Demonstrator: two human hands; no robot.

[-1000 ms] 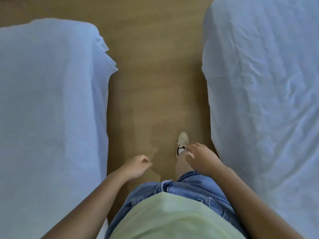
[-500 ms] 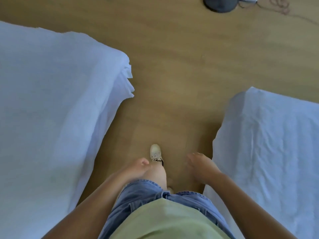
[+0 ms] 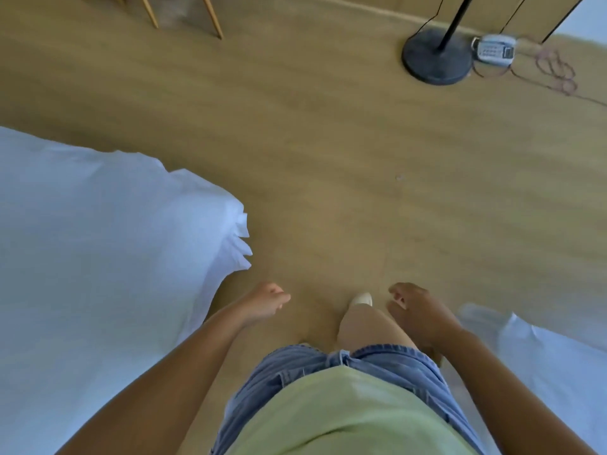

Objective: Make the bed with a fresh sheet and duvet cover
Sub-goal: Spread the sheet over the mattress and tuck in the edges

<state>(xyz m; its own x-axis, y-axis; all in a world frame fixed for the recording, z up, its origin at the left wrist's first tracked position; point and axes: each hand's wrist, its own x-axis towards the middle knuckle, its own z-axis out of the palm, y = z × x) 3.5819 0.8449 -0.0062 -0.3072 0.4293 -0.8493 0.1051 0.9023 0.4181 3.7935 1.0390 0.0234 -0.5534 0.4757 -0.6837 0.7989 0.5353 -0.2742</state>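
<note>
Head view: left hand [image 3: 262, 303] and right hand [image 3: 417, 310] hang loosely curled, holding nothing, right of the white sheet [image 3: 98, 257].

Soft, even daylight; wide-angle bending at the edges, slight motion blur throughout.

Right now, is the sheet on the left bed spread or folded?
Spread: the sheet lies flat across the top and drapes over the corner in loose flaps.
</note>
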